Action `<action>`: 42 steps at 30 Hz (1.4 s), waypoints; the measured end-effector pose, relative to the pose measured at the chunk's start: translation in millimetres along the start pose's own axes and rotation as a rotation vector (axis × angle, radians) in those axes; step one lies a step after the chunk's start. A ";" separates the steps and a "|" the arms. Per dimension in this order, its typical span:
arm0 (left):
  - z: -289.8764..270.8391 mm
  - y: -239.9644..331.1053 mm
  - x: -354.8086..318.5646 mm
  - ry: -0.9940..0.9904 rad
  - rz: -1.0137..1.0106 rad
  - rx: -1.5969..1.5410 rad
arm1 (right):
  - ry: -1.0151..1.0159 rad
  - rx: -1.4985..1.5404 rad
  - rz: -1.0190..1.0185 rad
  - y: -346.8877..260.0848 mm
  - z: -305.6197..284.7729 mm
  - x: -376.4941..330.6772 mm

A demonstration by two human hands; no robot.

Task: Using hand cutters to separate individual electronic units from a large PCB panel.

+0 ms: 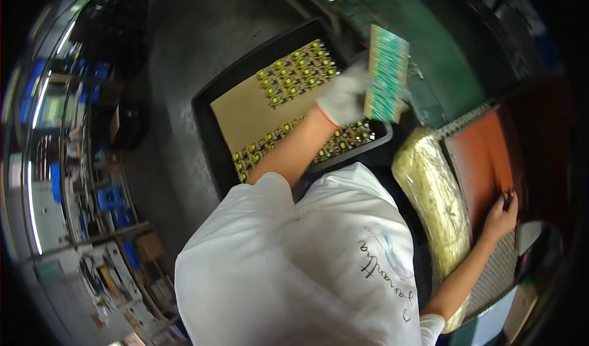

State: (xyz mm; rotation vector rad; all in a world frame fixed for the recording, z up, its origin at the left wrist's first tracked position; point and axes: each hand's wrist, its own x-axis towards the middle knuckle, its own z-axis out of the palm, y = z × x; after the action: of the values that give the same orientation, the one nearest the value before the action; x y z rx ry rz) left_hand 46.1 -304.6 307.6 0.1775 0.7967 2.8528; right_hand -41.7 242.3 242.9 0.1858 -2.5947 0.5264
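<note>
Your single view looks from the left of the two fisheye cameras worn on your head, facing steeply down over your white shirt (294, 254), which sits close below and fills the near middle. It reaches far enough to take in your left hand (348, 97) ahead, your right hand (502, 217) at the right, and shelving (92, 243) bending along the far left rim.
</note>
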 end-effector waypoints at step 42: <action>-177.9 76.2 -269.4 1.447 -0.342 1.957 | -0.105 -0.040 0.082 -22.5 1.5 10.9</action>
State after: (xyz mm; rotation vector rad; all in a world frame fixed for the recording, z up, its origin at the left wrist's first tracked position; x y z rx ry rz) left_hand 270.7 -511.6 178.0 -1.5490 2.7836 0.4585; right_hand -46.9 220.7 254.4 0.0960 -2.7226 0.5062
